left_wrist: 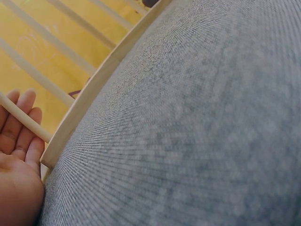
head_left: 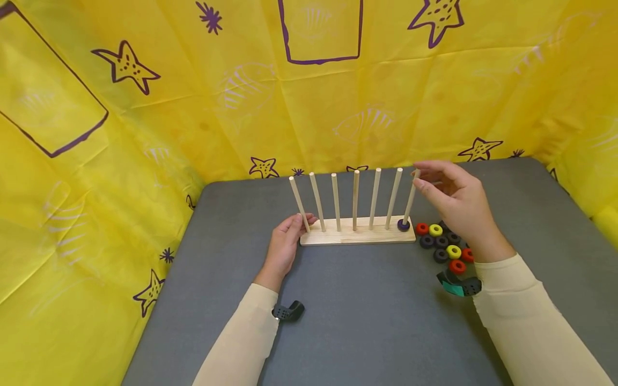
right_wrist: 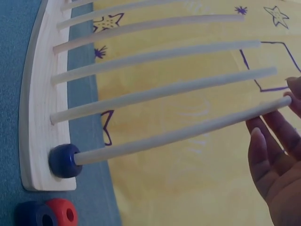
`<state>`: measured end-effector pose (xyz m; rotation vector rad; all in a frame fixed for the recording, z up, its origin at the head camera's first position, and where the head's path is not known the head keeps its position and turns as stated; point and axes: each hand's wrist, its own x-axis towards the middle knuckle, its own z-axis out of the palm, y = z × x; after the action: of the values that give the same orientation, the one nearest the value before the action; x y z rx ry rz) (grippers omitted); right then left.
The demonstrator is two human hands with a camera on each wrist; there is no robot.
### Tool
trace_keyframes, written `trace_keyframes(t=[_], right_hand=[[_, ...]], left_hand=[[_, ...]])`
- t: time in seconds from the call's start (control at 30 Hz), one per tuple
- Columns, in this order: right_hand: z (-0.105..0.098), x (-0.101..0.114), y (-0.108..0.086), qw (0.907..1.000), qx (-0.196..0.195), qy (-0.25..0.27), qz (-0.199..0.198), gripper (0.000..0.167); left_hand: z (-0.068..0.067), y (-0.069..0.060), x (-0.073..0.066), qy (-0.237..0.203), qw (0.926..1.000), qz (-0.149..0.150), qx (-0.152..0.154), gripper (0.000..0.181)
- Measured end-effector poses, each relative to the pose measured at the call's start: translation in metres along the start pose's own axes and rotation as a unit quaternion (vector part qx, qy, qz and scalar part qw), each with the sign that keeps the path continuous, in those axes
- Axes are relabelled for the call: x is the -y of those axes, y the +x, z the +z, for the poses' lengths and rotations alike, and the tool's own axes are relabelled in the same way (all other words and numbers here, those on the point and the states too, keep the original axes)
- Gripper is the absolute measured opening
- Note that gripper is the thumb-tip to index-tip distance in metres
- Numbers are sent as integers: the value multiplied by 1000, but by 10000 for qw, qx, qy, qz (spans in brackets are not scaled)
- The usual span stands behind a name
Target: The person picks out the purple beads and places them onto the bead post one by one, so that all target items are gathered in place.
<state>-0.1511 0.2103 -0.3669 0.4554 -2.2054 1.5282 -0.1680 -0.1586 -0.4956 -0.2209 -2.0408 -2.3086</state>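
Observation:
A pale wooden peg rack (head_left: 357,235) with several upright pegs stands on the grey table. My left hand (head_left: 285,241) is at its left end, thumb against the leftmost peg and fingers behind it; in the left wrist view those fingers (left_wrist: 26,113) show beyond the peg. A dark blue ring (right_wrist: 65,160) sits at the foot of the rightmost peg (right_wrist: 178,135). My right hand (head_left: 456,201) is around that peg's top, with thumb and fingertips apart on either side of the tip. No ring shows between them.
Right of the rack lies a loose group of small rings: red (head_left: 457,266), yellow (head_left: 453,252) and dark ones (head_left: 441,255), partly under my right forearm. A yellow patterned cloth (head_left: 309,107) hangs behind and beside the grey table (head_left: 347,316).

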Motion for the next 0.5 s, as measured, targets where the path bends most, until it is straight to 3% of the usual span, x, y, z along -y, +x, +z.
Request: trace_keyframes(t=[0.17, 0.27, 0.4, 0.5], right_hand=[[-5, -4, -2, 9995, 19, 319, -72, 35], [-11, -8, -4, 9950, 87, 993, -106, 30], [-17, -16, -7, 9785, 165, 2053, -82, 38], [-22, -22, -11, 9667, 227, 2544, -170, 47]], left_hand=[[0, 0, 1, 25, 10000, -11, 1, 42], [0, 0, 1, 10, 10000, -16, -2, 42], [-1, 0, 1, 31, 10000, -20, -12, 43], [-1, 0, 1, 84, 10000, -21, -12, 43]])
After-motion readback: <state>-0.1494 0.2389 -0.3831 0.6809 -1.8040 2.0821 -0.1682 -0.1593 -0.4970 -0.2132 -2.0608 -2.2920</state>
